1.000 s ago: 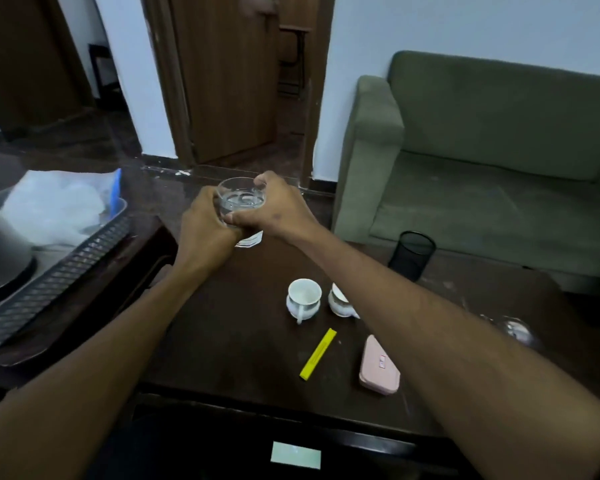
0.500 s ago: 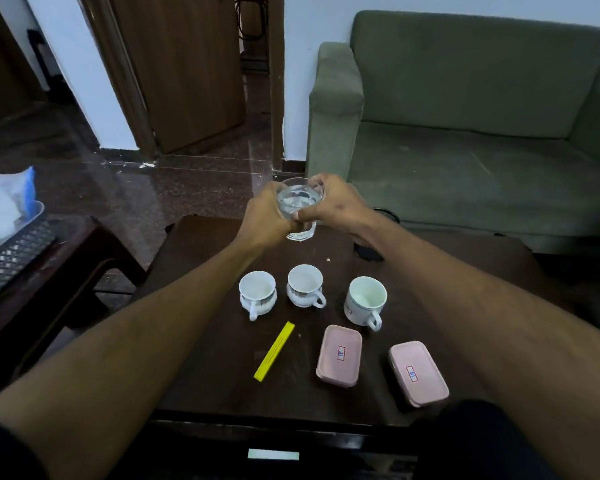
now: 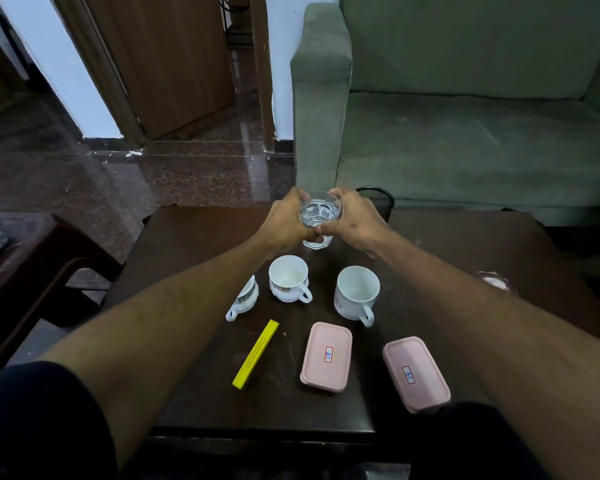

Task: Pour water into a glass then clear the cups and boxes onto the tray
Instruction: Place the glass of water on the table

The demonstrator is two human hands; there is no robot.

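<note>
With my left hand (image 3: 286,220) and right hand (image 3: 352,220) both wrapped around the filled glass (image 3: 320,216) above the table (image 3: 194,237), I judge pouring done, next setting it down gently beyond the cups (image 3: 288,277)

Glasses: one glass (image 3: 320,216), with water in it.
Cups: three, white: left cup (image 3: 246,296), middle cup (image 3: 288,278), right cup (image 3: 356,292).
Boxes: two, pink: left box (image 3: 326,356), right box (image 3: 415,373).
Yellow sticks: one yellow stick (image 3: 256,353).
Mesh bins: one black bin (image 3: 379,199), far side of the desk (image 3: 194,244).
Hands: two, left hand (image 3: 286,221) and right hand (image 3: 355,221).
</note>
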